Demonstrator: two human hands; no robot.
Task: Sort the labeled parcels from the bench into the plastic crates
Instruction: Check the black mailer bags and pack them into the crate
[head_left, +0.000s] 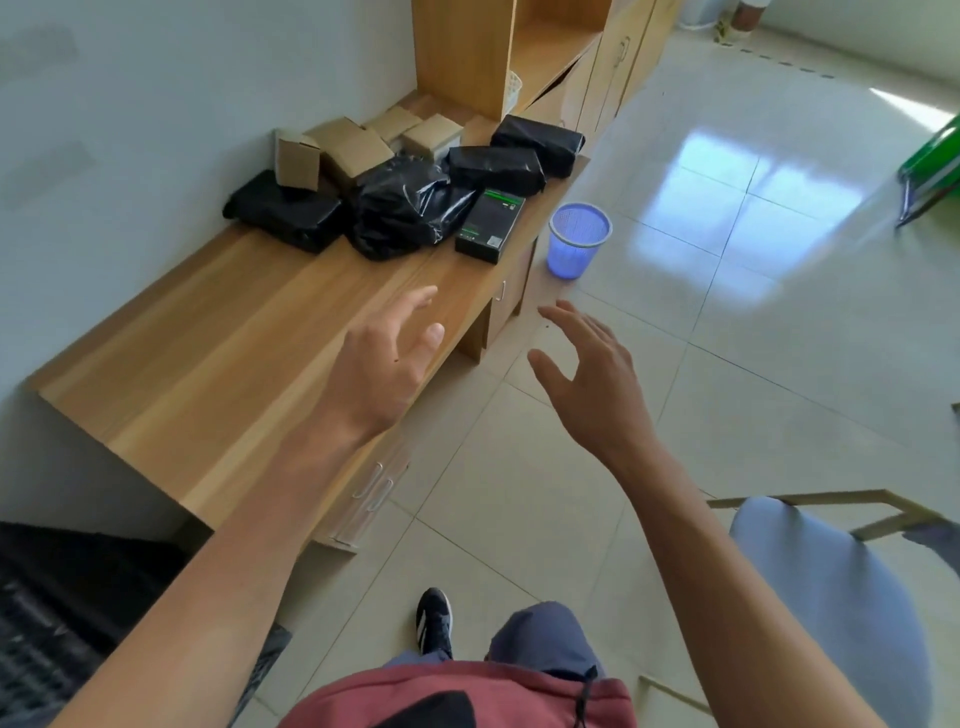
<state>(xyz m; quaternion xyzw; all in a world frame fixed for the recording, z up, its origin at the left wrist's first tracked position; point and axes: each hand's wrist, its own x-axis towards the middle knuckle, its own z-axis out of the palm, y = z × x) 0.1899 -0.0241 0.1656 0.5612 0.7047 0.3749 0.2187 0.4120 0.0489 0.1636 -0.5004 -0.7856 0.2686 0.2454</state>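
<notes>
4 black parcels (496, 167), 4 cardboard boxes (347, 147) on bench (218, 358).

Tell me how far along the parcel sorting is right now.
Done: nothing visibly sorted; only a dark crate edge shows.
In hand: nothing; left hand and right hand reach out empty.
Left: black-wrapped parcels, cardboard boxes and a black-and-green box on the bench.

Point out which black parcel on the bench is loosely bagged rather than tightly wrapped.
The crinkled black bag in the middle of the pile. Its shiny plastic is bunched and wrinkled, while the other black parcels are taut, flat-sided blocks.
</notes>
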